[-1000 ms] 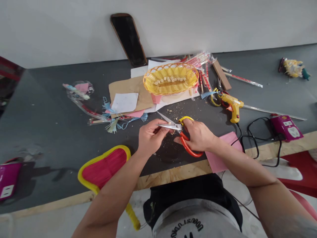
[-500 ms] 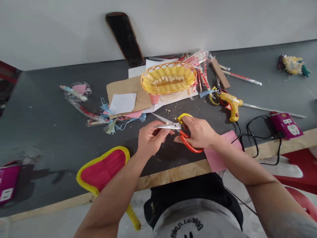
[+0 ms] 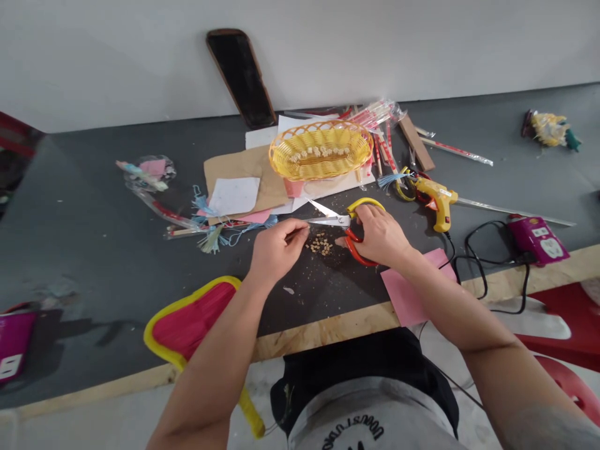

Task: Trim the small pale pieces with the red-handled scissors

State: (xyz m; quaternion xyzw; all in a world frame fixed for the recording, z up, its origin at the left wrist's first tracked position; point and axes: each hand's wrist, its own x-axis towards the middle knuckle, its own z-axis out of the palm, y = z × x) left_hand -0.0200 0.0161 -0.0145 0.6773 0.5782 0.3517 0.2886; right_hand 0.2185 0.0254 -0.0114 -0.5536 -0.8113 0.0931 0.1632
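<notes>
My right hand (image 3: 377, 232) is closed around the yellow and red handles of the scissors (image 3: 344, 220), whose blades stand apart and point left. At the blade tips, my left hand (image 3: 281, 247) is pinched; whatever lies between its fingers is too small to make out. Below the blades, on the dark tabletop (image 3: 300, 312), is a pile of small tan pieces (image 3: 320, 244). A yellow woven basket (image 3: 321, 165) behind the scissors holds a row of similar pale pieces (image 3: 319, 152).
A yellow glue gun (image 3: 438, 203), its cable and a purple box (image 3: 540, 240) are at right. Tassels (image 3: 210, 234) and papers (image 3: 234, 195) lie left of the basket. A phone (image 3: 241, 75) leans on the wall. A yellow-edged pink fan (image 3: 194, 319) is near my left forearm.
Both hands have moved slightly apart, the right one up and to the right with the scissors. The blades have come off my left fingers, and the pile of pieces beneath is now uncovered.
</notes>
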